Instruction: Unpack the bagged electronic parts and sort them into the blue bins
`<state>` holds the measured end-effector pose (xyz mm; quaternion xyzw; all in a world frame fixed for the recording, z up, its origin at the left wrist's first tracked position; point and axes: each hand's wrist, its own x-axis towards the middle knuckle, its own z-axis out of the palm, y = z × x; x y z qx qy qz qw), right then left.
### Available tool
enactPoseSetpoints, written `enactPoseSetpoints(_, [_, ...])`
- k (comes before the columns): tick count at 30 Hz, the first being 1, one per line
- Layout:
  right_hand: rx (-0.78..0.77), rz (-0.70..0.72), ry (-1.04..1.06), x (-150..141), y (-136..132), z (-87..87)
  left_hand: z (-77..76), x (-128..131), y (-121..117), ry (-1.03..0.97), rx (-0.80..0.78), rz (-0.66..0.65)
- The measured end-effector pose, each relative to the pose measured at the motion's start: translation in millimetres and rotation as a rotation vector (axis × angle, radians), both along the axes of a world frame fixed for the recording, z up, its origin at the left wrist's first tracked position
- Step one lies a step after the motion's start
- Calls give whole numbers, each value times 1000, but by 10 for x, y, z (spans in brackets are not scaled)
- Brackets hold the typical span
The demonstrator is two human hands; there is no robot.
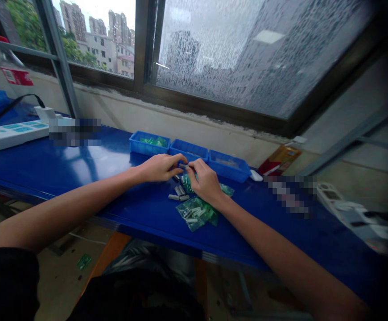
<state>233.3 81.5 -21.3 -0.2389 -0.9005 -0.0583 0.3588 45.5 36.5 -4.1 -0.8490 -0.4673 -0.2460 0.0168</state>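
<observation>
A small silver metal cylinder (183, 166) is held level between my two hands above the blue table. My right hand (206, 182) pinches its right end between thumb and fingers. At its left end, the thumb and forefinger of my left hand (160, 168) close around it. Several similar cylinders (179, 192) lie loose on the table just below my hands. Beside them, partly under my right wrist, is a clear plastic bag (194, 213) with pale cylindrical pieces and something green in it. More green bagged pieces (226, 190) show behind my right hand.
Along the wall stand three blue bins: a left bin (137, 145) with green pieces, a middle bin (190, 147) and a right bin (230, 168). A white power strip (16, 133) is at the left. A red and yellow box (281, 159) leans at the right.
</observation>
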Motion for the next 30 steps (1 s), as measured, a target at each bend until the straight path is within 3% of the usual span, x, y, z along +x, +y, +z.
enactPoseSetpoints(8, [-37, 23, 43, 6, -3, -12, 21, 8, -14, 74, -1, 78])
enactPoseSetpoints(16, [-21, 43, 7, 15, -11, -1, 12, 7, 4, 119, -33, 45])
enactPoseSetpoints(25, [30, -22, 59, 4, -35, 22, 27, 5, -22, -30, -34, -32])
enactPoseSetpoints(30, [23, -16, 43, 3, -25, 12, 22, 11, -23, 13, 21, 17])
